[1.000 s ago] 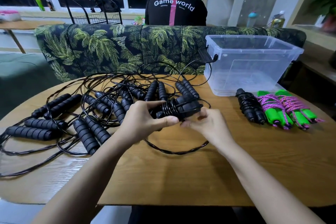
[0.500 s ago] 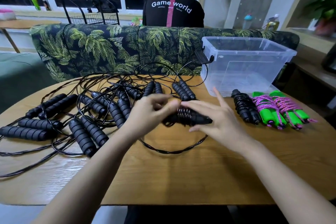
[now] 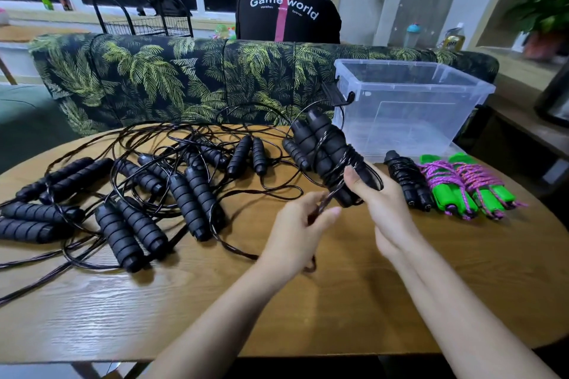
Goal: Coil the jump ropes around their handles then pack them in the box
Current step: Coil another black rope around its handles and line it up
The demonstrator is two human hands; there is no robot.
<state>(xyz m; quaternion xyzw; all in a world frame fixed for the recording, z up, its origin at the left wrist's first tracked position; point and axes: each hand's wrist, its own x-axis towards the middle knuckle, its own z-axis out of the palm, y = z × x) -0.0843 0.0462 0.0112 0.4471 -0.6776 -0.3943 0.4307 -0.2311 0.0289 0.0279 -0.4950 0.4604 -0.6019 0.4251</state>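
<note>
A palm-print sofa [image 3: 184, 80] runs along the far edge of the round wooden worktop [image 3: 338, 311], and a person in a black printed shirt [image 3: 286, 9] sits beyond it, back turned. A clear plastic box [image 3: 400, 120] stands open at the far right of the worktop; nothing can be seen in it.

The left half of the worktop is covered by a tangle of loose black jump ropes [image 3: 138, 194], their foam handles lying in pairs and their cords looping over one another toward the middle.

The right hand [image 3: 385, 203] holds a pair of black handles [image 3: 323, 148] tilted up above the worktop in front of the box's near left corner. Its fingers [image 3: 352, 177] are clamped round the lower end, over several turns of cord.

The left hand [image 3: 295, 234], just beside it, pinches the free cord [image 3: 234, 248], which trails off onto the worktop.

Right of the hands lie a coiled black rope [image 3: 406, 178] and two green-handled ropes [image 3: 468, 191] wound in pink cord.
</note>
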